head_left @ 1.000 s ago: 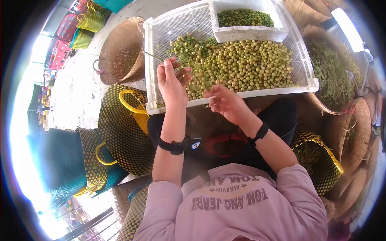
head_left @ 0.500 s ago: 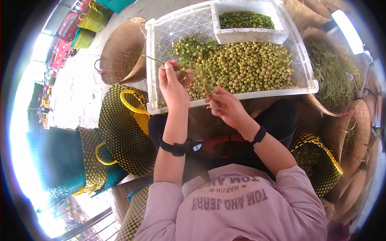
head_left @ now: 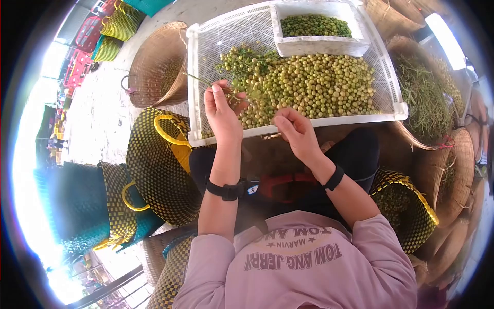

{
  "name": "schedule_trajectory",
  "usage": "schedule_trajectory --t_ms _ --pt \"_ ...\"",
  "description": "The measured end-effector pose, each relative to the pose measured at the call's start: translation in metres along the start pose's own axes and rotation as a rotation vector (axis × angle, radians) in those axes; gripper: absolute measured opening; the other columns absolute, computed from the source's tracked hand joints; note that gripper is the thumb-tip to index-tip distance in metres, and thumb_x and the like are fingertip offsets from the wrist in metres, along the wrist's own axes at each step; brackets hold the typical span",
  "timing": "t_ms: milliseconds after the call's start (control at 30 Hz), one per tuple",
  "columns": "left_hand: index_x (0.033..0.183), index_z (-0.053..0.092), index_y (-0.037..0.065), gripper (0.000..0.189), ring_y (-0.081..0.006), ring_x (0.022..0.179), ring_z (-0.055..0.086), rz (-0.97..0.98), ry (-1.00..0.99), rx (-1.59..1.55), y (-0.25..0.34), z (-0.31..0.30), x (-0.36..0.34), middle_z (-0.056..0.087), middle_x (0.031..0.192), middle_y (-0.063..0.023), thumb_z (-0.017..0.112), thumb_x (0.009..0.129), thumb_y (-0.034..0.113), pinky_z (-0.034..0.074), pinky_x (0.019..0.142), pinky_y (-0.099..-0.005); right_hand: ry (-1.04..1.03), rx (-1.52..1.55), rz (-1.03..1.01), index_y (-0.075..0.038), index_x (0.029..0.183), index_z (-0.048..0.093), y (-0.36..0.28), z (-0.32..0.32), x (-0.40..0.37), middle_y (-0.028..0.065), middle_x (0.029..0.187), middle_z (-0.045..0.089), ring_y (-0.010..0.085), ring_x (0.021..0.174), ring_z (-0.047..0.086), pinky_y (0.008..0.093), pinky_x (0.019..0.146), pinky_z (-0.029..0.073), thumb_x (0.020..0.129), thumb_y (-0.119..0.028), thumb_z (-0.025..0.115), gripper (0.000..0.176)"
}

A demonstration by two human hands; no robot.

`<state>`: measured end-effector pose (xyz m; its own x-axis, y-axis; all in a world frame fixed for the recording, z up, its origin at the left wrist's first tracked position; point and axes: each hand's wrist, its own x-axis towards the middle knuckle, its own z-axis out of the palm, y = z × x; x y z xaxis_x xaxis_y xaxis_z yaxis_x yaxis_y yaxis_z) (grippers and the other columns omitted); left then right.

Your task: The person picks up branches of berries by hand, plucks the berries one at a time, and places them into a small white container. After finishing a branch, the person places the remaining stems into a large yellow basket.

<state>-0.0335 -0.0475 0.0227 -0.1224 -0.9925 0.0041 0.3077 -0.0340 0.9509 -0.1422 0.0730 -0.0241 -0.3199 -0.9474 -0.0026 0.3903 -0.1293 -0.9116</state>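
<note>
My left hand point(head_left: 224, 110) pinches a thin green stem point(head_left: 197, 79) over the left part of a white perforated tray point(head_left: 193, 108). Small fruit on fine twigs hangs from it between my hands. My right hand point(head_left: 296, 131) is at the tray's front edge, with thumb and fingers pressed together; whatever is between them is too small to name. Round green-yellow fruits point(head_left: 324, 85) are heaped in the tray, and a leafy cluster point(head_left: 247, 61) lies at their left. A white foam box point(head_left: 319, 48) with smaller, darker green fruits point(head_left: 315, 26) rests at the tray's back.
A wicker basket point(head_left: 146, 62) stands left of the tray. Nearer me on the left is a black-and-yellow woven basket point(head_left: 162, 175). To the right, a basket holds green stems point(head_left: 424, 98), and another black-and-yellow basket point(head_left: 422, 226) sits by my right leg.
My right hand has moved slightly right, away from the twigs, and its fingers have closed in. My left hand has barely moved and still holds the stem.
</note>
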Motion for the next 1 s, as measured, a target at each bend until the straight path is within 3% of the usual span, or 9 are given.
schedule_trajectory --t_ms 67,200,267,467,600,667,733,800,1000 --pt "0.102 0.054 0.011 0.024 -0.0116 0.070 0.060 0.013 -0.003 0.027 0.000 -0.004 0.002 0.055 0.094 -0.0008 0.042 0.100 0.031 0.050 0.055 -0.0236 -0.039 0.317 0.097 -0.004 0.093 0.058 0.001 -0.009 0.000 -0.0060 0.073 0.049 0.0023 0.067 0.041 0.0194 0.059 0.033 0.093 -0.023 0.058 0.019" --pt "0.102 0.054 0.010 0.025 -0.0111 0.070 0.060 0.065 -0.090 0.174 0.005 0.004 -0.009 0.054 0.095 -0.0011 0.041 0.100 0.031 0.051 0.057 -0.0239 -0.018 0.243 0.126 -0.005 0.093 0.058 -0.019 0.000 0.014 -0.0062 0.073 0.048 0.0015 0.064 0.039 0.0188 0.054 0.031 0.094 -0.025 0.056 0.021" --pt "0.103 0.054 0.009 0.025 -0.0111 0.070 0.060 0.072 -0.122 0.206 0.003 0.006 -0.014 0.054 0.095 -0.0012 0.041 0.100 0.030 0.051 0.057 -0.0243 -0.015 -0.070 0.022 -0.006 0.094 0.058 -0.015 0.005 0.024 -0.0062 0.073 0.049 0.0004 0.060 0.039 0.0173 0.050 0.030 0.093 -0.025 0.056 0.019" --pt "0.103 0.053 0.010 0.023 -0.0120 0.073 0.060 0.001 -0.081 0.134 0.002 -0.004 -0.005 0.052 0.093 -0.0012 0.039 0.101 0.028 0.052 0.059 -0.0255 0.095 0.043 0.088 -0.005 0.092 0.058 -0.008 -0.013 0.028 -0.0067 0.073 0.050 0.0016 0.063 0.042 0.0198 0.052 0.032 0.092 -0.023 0.058 0.017" --pt "0.103 0.054 0.012 0.021 -0.0115 0.081 0.056 -0.236 -0.103 0.003 0.003 -0.015 0.004 0.051 0.092 0.0003 0.040 0.100 0.027 0.053 0.065 -0.0285 0.274 -0.671 -0.333 -0.007 0.096 0.058 0.005 -0.078 0.077 0.0032 0.082 0.060 0.0128 0.072 0.055 0.0287 0.063 0.045 0.091 -0.024 0.057 0.018" --pt "0.103 0.054 0.013 0.020 -0.0112 0.084 0.054 -0.240 -0.147 0.018 0.006 -0.015 0.004 0.051 0.092 0.0007 0.040 0.100 0.027 0.053 0.067 -0.0293 0.368 -1.343 -0.765 -0.008 0.100 0.060 0.002 -0.101 0.095 0.0088 0.096 0.063 0.0212 0.084 0.061 0.0344 0.074 0.048 0.089 -0.027 0.059 0.022" --pt "0.103 0.054 0.013 0.020 -0.0110 0.086 0.053 -0.245 -0.192 0.032 0.008 -0.012 0.003 0.051 0.092 0.0012 0.040 0.100 0.027 0.053 0.068 -0.0301 0.360 -1.302 -0.725 -0.007 0.102 0.061 -0.019 -0.083 0.089 0.0110 0.106 0.063 0.0266 0.096 0.061 0.0371 0.082 0.046 0.086 -0.030 0.062 0.027" --pt "0.103 0.054 0.014 0.020 -0.0104 0.085 0.051 -0.266 -0.249 0.068 0.009 -0.009 0.000 0.051 0.091 0.0015 0.040 0.100 0.028 0.053 0.068 -0.0293 0.068 -0.771 -0.373 -0.007 0.101 0.063 -0.041 -0.045 0.068 0.0109 0.104 0.063 0.0285 0.099 0.059 0.0377 0.085 0.045 0.084 -0.030 0.065 0.028" --pt "0.102 0.056 0.011 0.023 -0.0073 0.083 0.053 -0.272 -0.266 0.155 0.009 0.005 -0.009 0.053 0.088 0.0012 0.040 0.100 0.027 0.052 0.066 -0.0258 0.005 -0.946 -0.549 -0.007 0.094 0.064 -0.019 -0.006 0.043 0.0101 0.093 0.062 0.0301 0.092 0.057 0.0395 0.077 0.044 0.079 -0.031 0.070 0.029"
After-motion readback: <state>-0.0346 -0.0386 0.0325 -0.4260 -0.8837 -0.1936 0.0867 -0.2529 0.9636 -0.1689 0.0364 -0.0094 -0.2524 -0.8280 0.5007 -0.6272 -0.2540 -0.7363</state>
